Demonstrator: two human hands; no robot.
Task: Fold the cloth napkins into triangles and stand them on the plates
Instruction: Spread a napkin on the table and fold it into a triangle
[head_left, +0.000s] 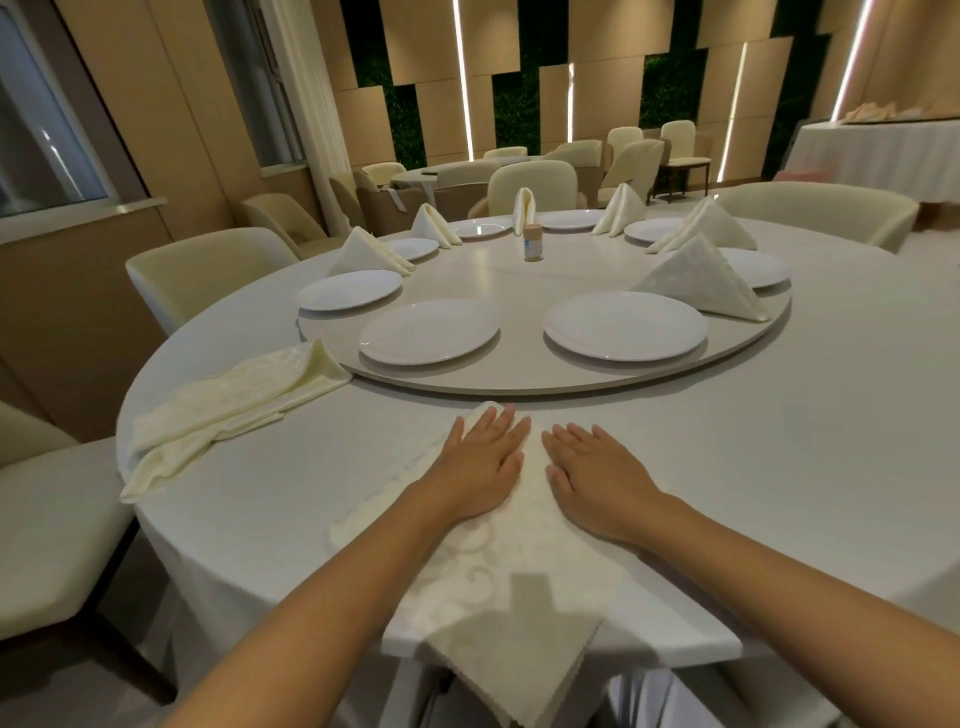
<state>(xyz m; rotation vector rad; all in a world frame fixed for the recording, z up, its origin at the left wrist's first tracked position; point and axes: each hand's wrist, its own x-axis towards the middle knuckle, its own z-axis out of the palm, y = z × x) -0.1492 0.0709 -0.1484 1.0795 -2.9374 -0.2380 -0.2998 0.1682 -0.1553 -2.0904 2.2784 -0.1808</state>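
Observation:
A cream patterned napkin (498, 582) lies spread on the round table in front of me, its near corner hanging over the edge. My left hand (480, 460) and my right hand (595, 480) press flat on its far part, palms down, fingers apart, side by side. Loose napkins (234, 410) lie crumpled at the left. On the turntable (519, 376) stand white plates; the two nearest ones (428, 330) (626, 325) are bare. Folded triangle napkins (701, 283) stand on plates further round, among them one at the left (363, 254).
A small bottle (532, 242) stands near the turntable's middle. Cream chairs (197, 270) ring the table, one close at my left (47, 525). More tables and chairs stand behind, and a draped table (878, 156) at the far right.

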